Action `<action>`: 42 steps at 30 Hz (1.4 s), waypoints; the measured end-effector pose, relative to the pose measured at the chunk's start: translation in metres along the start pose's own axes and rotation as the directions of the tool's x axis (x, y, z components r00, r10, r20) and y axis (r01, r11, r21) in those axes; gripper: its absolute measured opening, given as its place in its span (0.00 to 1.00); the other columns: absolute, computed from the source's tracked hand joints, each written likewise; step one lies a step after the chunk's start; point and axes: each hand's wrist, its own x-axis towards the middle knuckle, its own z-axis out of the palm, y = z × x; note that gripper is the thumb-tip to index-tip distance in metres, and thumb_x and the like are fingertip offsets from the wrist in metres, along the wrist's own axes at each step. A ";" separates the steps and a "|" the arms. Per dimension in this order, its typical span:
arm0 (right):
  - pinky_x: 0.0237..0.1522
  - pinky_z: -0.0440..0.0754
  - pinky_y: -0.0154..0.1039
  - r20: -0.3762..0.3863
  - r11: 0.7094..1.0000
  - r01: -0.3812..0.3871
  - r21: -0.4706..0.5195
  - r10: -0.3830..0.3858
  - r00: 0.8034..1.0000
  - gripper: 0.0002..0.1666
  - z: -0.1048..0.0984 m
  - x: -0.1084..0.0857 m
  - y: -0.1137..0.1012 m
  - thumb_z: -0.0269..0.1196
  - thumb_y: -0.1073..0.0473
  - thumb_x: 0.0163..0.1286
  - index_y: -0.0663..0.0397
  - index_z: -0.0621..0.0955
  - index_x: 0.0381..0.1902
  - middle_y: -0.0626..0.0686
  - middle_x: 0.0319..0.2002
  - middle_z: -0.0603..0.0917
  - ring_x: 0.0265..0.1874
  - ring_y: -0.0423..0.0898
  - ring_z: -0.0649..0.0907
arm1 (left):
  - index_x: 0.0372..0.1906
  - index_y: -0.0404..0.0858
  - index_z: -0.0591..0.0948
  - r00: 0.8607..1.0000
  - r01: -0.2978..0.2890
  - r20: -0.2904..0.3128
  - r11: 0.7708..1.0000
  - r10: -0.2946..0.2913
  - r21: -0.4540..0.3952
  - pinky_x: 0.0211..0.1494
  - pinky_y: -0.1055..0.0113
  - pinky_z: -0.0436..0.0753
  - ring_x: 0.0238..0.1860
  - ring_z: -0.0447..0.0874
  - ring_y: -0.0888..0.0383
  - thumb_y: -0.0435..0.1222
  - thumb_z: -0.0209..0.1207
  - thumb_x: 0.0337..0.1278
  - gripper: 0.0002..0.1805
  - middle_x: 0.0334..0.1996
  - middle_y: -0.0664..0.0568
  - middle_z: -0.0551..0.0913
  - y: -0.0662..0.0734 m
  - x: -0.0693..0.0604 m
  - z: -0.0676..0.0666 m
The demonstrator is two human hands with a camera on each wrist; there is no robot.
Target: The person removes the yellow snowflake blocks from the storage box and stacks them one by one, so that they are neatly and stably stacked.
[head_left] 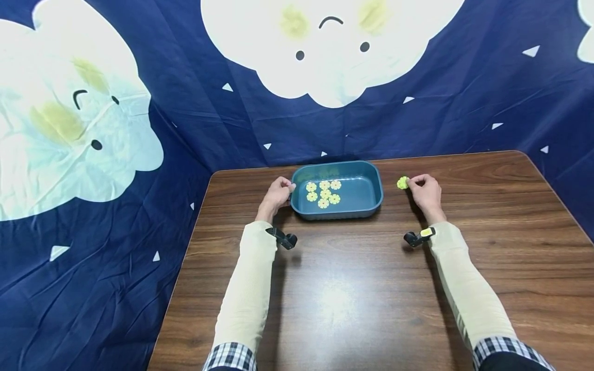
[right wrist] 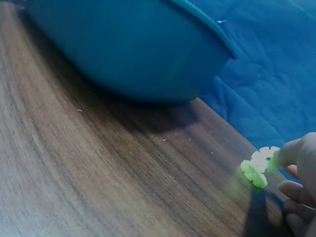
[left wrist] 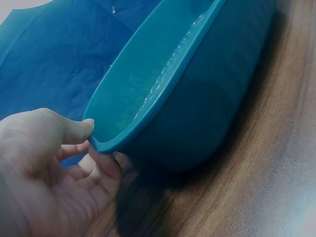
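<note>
A teal basin (head_left: pixel 357 208) stands near the table's back edge, with several yellow flower-shaped pieces (head_left: pixel 323 203) on the left part of its floor. My left hand (head_left: pixel 277 193) pinches the basin's left rim between thumb and fingers; the left wrist view shows the thumb on top of the rim (left wrist: pixel 129 132). To the right of the basin, apart from it, my right hand (head_left: pixel 427 196) pinches a yellow-green flower-shaped piece (head_left: pixel 402 183) between thumb and finger. In the right wrist view, flower shapes (right wrist: pixel 254 174) at the fingertips overlap; their exact number I cannot tell.
The wooden table (head_left: pixel 334 268) reaches back to a blue cloth (head_left: pixel 185 129) with white clouds, which hangs behind and at the left. Small black devices (head_left: pixel 283 238) are strapped on both wrists. Tiny light specks lie on the wood in the right wrist view.
</note>
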 end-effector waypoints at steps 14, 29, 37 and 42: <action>0.60 0.60 0.59 -0.001 0.992 0.030 -0.126 -0.030 1.000 0.18 0.000 0.002 -0.003 0.57 0.51 0.68 0.62 0.82 0.41 0.66 0.50 0.78 0.56 0.67 0.68 | 0.35 0.43 0.67 1.000 0.003 0.009 1.000 -0.003 -0.007 0.32 0.68 0.76 0.27 0.70 0.58 0.37 0.52 0.69 0.07 0.33 0.51 0.68 0.000 0.002 0.001; 0.58 0.58 0.61 -0.016 0.990 0.080 -0.113 -0.083 0.996 0.16 0.002 0.005 -0.003 0.56 0.53 0.70 0.62 0.79 0.43 0.66 0.51 0.75 0.55 0.67 0.68 | 0.35 0.42 0.67 1.000 0.001 0.012 1.000 -0.001 -0.022 0.28 0.70 0.74 0.25 0.69 0.59 0.37 0.52 0.69 0.07 0.29 0.51 0.67 0.001 0.000 0.001; 0.62 0.58 0.58 -0.046 0.983 0.177 -0.041 -0.179 0.983 0.15 0.003 0.001 -0.021 0.59 0.55 0.68 0.62 0.78 0.44 0.65 0.49 0.75 0.55 0.64 0.69 | 0.35 0.42 0.67 1.000 -0.001 0.008 1.000 0.002 -0.017 0.30 0.69 0.74 0.25 0.68 0.59 0.37 0.52 0.69 0.07 0.29 0.51 0.67 0.002 -0.002 0.002; 0.59 0.60 0.57 -0.056 0.973 0.229 -0.032 -0.231 0.971 0.14 0.005 -0.005 -0.035 0.59 0.56 0.68 0.63 0.78 0.44 0.65 0.48 0.75 0.53 0.63 0.70 | 0.35 0.42 0.67 1.000 -0.005 0.002 1.000 0.005 -0.014 0.30 0.70 0.75 0.26 0.69 0.59 0.37 0.52 0.69 0.07 0.31 0.51 0.68 0.001 0.000 0.002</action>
